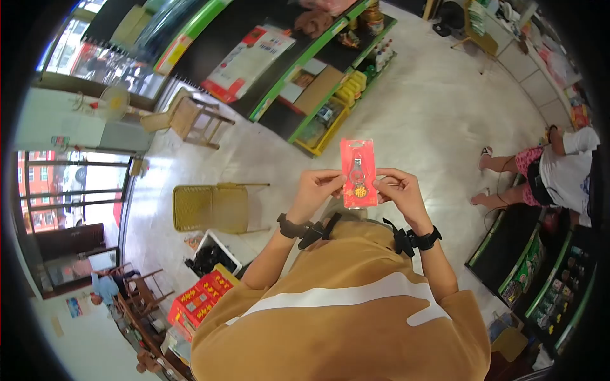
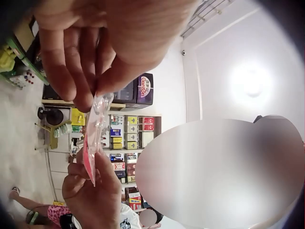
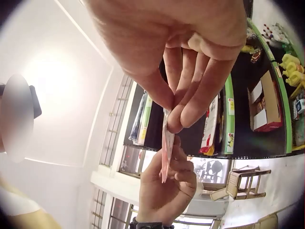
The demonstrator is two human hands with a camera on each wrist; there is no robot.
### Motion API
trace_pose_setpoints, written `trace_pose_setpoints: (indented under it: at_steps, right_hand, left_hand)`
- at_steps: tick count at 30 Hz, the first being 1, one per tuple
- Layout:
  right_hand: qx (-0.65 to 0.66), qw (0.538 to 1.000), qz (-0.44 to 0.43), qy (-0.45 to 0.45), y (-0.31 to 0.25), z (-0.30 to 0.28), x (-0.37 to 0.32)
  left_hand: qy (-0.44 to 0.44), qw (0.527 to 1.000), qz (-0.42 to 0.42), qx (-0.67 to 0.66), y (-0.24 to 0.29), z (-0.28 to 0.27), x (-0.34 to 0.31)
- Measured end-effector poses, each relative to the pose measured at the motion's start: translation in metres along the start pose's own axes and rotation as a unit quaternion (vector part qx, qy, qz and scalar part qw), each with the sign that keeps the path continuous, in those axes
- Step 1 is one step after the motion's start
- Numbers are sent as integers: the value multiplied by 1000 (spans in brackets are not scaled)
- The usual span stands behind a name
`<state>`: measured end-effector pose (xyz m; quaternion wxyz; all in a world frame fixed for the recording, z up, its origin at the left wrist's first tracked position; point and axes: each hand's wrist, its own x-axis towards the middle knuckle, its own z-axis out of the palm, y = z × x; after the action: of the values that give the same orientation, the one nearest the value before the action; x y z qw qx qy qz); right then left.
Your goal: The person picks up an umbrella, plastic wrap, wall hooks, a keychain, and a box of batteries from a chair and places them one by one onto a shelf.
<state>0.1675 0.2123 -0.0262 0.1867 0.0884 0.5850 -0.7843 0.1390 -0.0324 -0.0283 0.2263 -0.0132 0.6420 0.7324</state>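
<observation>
Both hands hold up a red carded blister pack [image 1: 359,151] in front of the chest. Under its clear plastic shows a silver metal piece with a ring and a gold flower-shaped charm, like a keychain. My left hand [image 1: 319,189] pinches the left edge of the card between thumb and fingers. On the opposite edge my right hand [image 1: 403,192] pinches it the same way. Seen edge-on in the left wrist view, the pack [image 2: 90,152] is thin, its plastic bulging on one side. The right wrist view also has it edge-on, between the fingertips.
Green-edged shelves [image 1: 279,95] with boxes and bottles stand ahead. A yellow chair [image 1: 211,208] and a wooden chair [image 1: 190,120] are on the left, red boxes [image 1: 200,298] lower left. Another person [image 1: 565,168] stands at the right, near low dark shelves [image 1: 515,247].
</observation>
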Motion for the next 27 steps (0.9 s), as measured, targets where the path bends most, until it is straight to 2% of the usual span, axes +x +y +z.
trace_pose_setpoints:
  at_steps: [3, 7, 13, 17, 20, 22, 24, 27]
  right_hand:
    - [16, 1000, 3, 17, -12, -21, 30]
    - [15, 998, 19, 63, -45, -43, 78]
    - [63, 994, 60, 66, -81, -85, 151]
    - [93, 988, 62, 105, -102, -107, 182]
    - [124, 983, 22, 136, -92, -130, 196]
    - [133, 977, 16, 164, -91, -148, 210]
    - [164, 974, -1, 154, -101, -169, 223]
    - [150, 973, -8, 177, -127, -206, 241]
  left_hand:
    - [-21, 998, -48, -30, 5, 5, 53]
    - [-51, 997, -53, -22, 26, 9, 128]
    - [-94, 992, -86, -2, 69, 13, 226]
    - [-143, 983, -119, -1, 80, 22, 283]
    - [-187, 976, -81, 71, 78, 28, 331]
    - [-211, 971, -79, 76, 83, 41, 360]
    - [-197, 969, -126, 76, 99, 64, 385]
    - [-197, 969, -141, 56, 104, 97, 429]
